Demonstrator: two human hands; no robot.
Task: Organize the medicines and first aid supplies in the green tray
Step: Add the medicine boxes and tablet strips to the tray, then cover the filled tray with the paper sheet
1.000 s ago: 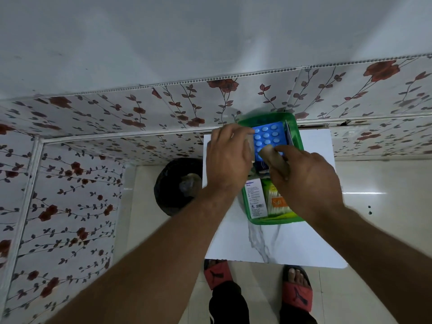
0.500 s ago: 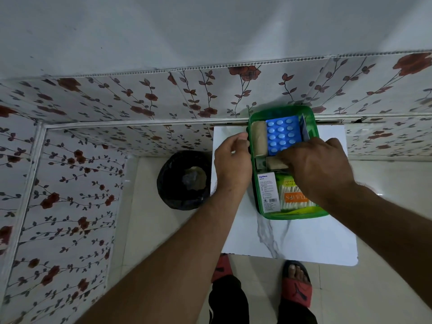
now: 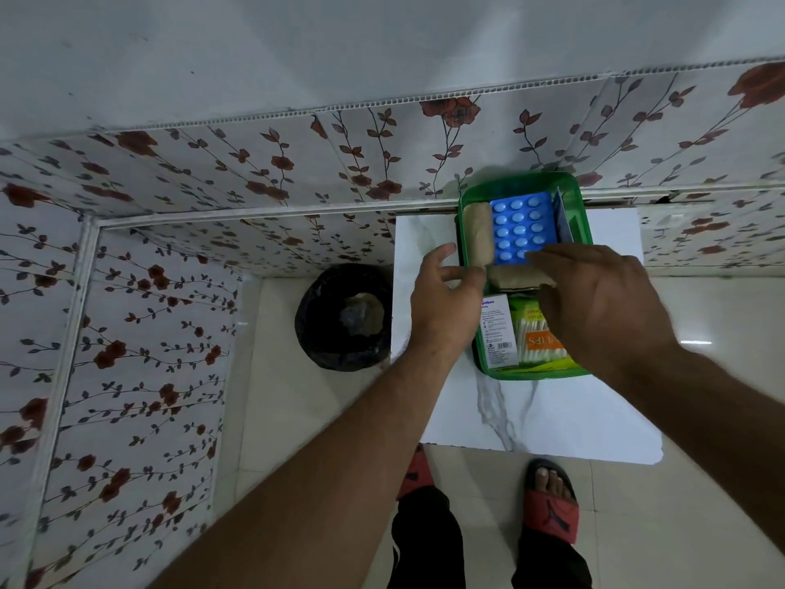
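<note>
Inside green tray (image 3: 580, 197): two bandage rolls (image 3: 478, 235)

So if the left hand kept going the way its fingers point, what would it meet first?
Probably the beige bandage roll standing along the green tray's left wall. The left hand points up-right at it, fingertips near the tray's rim; depth is unclear, so it may meet the rim first.

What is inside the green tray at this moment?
The green tray holds two beige bandage rolls, a blue blister pack, a white box and cotton swabs. The right hand covers the tray's middle right; what lies there cannot be seen.
</note>
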